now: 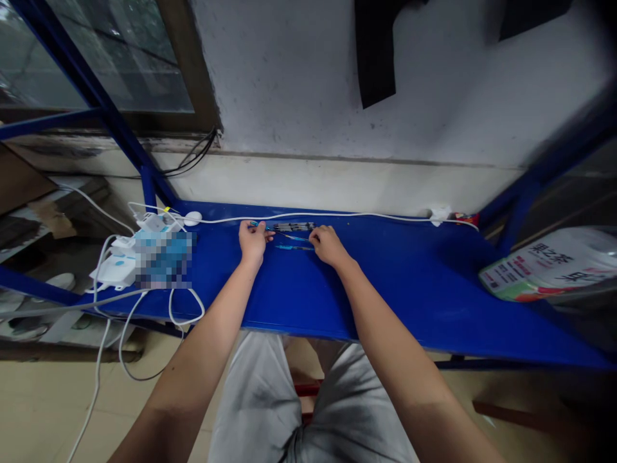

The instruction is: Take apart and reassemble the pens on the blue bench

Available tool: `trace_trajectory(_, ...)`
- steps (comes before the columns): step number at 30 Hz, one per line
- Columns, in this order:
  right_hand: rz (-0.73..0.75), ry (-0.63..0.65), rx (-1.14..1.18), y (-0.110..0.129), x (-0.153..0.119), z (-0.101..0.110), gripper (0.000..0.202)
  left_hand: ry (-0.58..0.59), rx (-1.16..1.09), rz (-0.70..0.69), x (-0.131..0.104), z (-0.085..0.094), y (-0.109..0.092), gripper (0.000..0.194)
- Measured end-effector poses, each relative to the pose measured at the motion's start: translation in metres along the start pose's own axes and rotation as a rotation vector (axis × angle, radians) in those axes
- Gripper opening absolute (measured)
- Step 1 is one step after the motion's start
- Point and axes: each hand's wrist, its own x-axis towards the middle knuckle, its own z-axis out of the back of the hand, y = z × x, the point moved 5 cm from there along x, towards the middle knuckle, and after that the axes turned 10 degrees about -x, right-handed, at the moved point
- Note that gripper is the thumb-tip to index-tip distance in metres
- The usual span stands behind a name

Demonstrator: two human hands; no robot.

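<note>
Between my two hands, on the blue table (299, 302), lies a row of dark and grey pens (295, 227), with a blue pen (293, 247) apart from it on the side nearer my lap. If the heel of my right hand (328, 245) swept inward, I judge it could knock that blue pen and set it rolling toward the near edge. A careless nudge from my left fingers could skew the row, since its near end lies just beside them. The thin stick (295, 238) slanting between my hands looks light and slippery; a loose pinch could let it drop among the others, and a hard pull might bend it. Behind the row runs a white cord (357, 214), which a far reach could snag.

Both my forearms come up from the near side and slant inward, wrists low over the table. My left hand (253, 244) is nearly closed, thumb against fingers, pinching a slim blue piece (253, 223). My right hand is curled palm down, its fingertips drawn together at the right end of the thin stick; they hide the contact, so I cannot tell whether they grip it or merely touch it.
</note>
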Motion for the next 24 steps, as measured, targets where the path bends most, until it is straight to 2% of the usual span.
trace_trajectory(7,0.027,-0.015,0.059,0.0,0.007,-0.005,0.018,0.095,-0.05,0.061,-0.003,-0.007,0.002,0.037)
trace_trajectory(13,0.038,-0.064,0.149,0.015,0.004,0.008,0.012,0.253,-0.094,0.076,-0.015,-0.023,-0.002,0.033)
trace_trajectory(18,0.023,-0.06,0.196,0.025,-0.003,0.018,0.015,0.299,-0.166,0.1,-0.018,-0.03,-0.005,0.027)
trace_trajectory(24,-0.013,-0.058,0.211,0.026,-0.006,0.019,0.019,0.334,-0.211,0.082,-0.025,-0.039,-0.011,0.02)
